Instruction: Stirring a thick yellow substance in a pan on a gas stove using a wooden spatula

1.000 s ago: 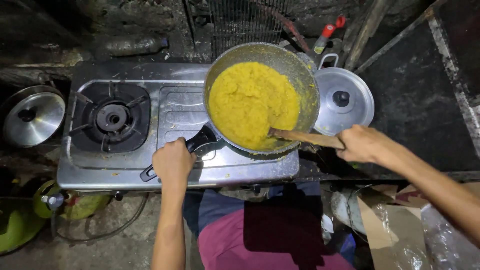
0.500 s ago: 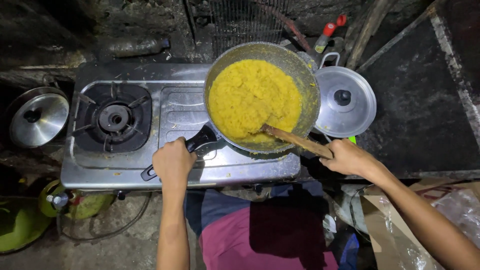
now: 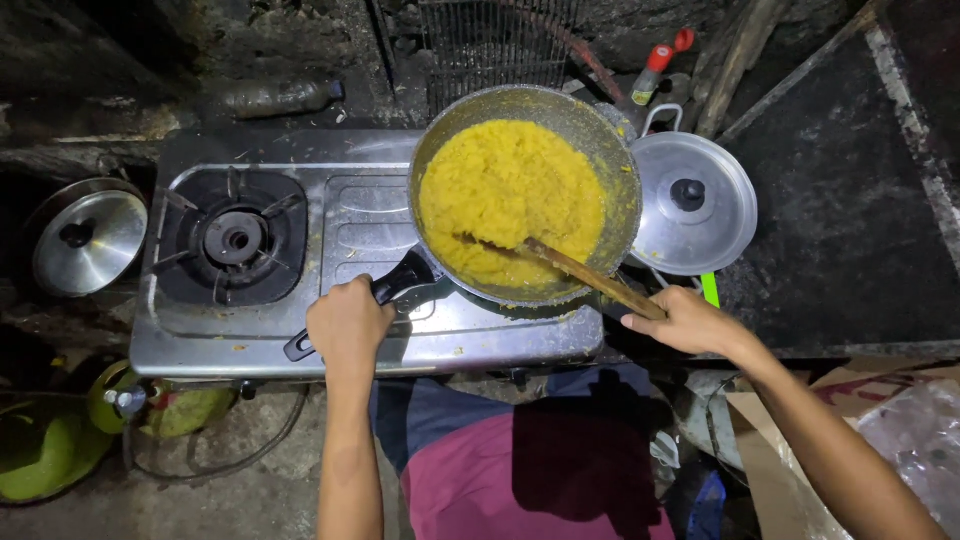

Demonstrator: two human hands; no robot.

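A two-burner stainless steel gas stove (image 3: 350, 230) sits on a dark, grimy counter (image 3: 850, 240) in a dim, rough-walled room, with a wire rack (image 3: 495, 40) leaning at the far side. On the stove's right burner stands a round grey frying pan (image 3: 620, 170) full of thick yellow mash (image 3: 510, 195); the left burner (image 3: 232, 240) is bare. The left hand (image 3: 348, 325) is closed around the pan's black handle (image 3: 395, 295) at the near edge of the stove. The right hand (image 3: 685, 322) grips a wooden spatula (image 3: 585, 275), whose blade is sunk in the near part of the mash. Compared with half a second ago, the right hand has shifted slightly and the spatula tip lies further left in the mash, while the left hand keeps its hold. A lidded aluminium pot (image 3: 695, 205) stands just right of the pan, another steel lid (image 3: 88, 235) far left. A clear plastic bottle (image 3: 280, 97) lies beyond the stove, a red-capped bottle (image 3: 660, 60) leans far right, and a green gas cylinder (image 3: 45, 450) stands near left on the floor.
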